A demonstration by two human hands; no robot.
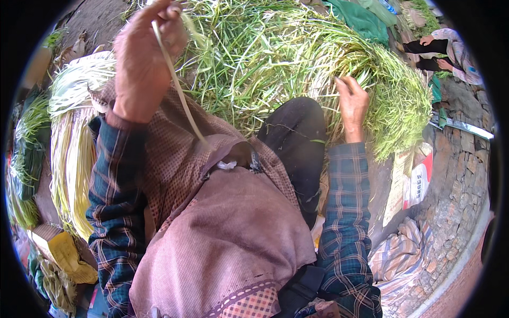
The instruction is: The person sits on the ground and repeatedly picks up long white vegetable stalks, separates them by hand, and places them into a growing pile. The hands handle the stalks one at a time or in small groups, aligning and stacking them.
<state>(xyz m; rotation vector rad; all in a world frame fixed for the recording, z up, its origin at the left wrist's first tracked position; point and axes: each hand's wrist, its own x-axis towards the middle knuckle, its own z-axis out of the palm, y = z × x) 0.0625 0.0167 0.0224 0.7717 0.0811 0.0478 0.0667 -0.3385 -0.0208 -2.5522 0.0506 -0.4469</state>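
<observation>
My left hand (pixel 145 59), raised at the upper left, has its fingers curled around a long pale plant stalk (pixel 177 83) that hangs down over my apron. At the right, my right hand (pixel 352 97) lies at the near edge of a large heap of green leafy stalks (pixel 254 67), thumb and forefinger close together; whether anything thin is between them I cannot tell. Left of my left sleeve lies a thick bundle of pale yellow-white stalks (pixel 73 147). The brown checked apron (pixel 222 222) covers my lap, beside a dark-trousered knee (pixel 296 123).
Another person (pixel 457 55) sits at the upper right. Green netting (pixel 362 18) lies behind the heap. At the right are a printed sack (pixel 417 179) and a striped woven sheet (pixel 401 254). More tied greens (pixel 28 147) and a box (pixel 45 238) stand far left.
</observation>
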